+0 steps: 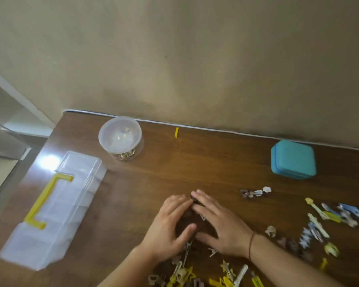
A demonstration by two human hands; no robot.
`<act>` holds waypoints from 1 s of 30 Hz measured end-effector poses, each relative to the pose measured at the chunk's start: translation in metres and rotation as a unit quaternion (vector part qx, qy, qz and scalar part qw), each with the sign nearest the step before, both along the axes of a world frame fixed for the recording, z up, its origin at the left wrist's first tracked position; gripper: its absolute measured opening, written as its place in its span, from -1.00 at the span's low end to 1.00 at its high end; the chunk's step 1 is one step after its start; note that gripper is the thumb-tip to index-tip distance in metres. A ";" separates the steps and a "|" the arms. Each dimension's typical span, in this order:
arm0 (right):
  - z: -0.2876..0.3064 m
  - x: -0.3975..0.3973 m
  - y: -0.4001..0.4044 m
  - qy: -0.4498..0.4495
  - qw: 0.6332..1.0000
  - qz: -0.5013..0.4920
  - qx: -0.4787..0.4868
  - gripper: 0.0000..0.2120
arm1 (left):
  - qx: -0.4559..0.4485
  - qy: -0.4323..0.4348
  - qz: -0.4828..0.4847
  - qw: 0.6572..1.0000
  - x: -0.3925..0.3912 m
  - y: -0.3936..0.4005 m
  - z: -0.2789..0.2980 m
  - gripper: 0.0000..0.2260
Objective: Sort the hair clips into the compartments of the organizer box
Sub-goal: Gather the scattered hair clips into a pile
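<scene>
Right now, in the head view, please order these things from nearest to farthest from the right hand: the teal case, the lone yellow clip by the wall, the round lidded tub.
Measured from the right hand:
1. Teal case, far right by the wall.
2. Lone yellow clip, straight ahead at the table's back edge; close to the case, but slightly farther.
3. Round lidded tub, back left.

A lidded round tub (120, 136) and teal case (293, 160) on the wooden table (205, 162)
</scene>
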State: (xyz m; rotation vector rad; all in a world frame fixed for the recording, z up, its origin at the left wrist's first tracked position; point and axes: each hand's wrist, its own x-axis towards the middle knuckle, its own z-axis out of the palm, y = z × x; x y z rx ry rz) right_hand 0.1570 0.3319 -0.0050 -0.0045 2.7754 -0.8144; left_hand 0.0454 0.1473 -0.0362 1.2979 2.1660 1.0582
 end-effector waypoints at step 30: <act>0.007 0.061 0.097 -0.029 0.971 -0.230 0.063 -0.35 | -0.131 0.075 -0.031 0.988 -0.059 0.096 0.018 -0.48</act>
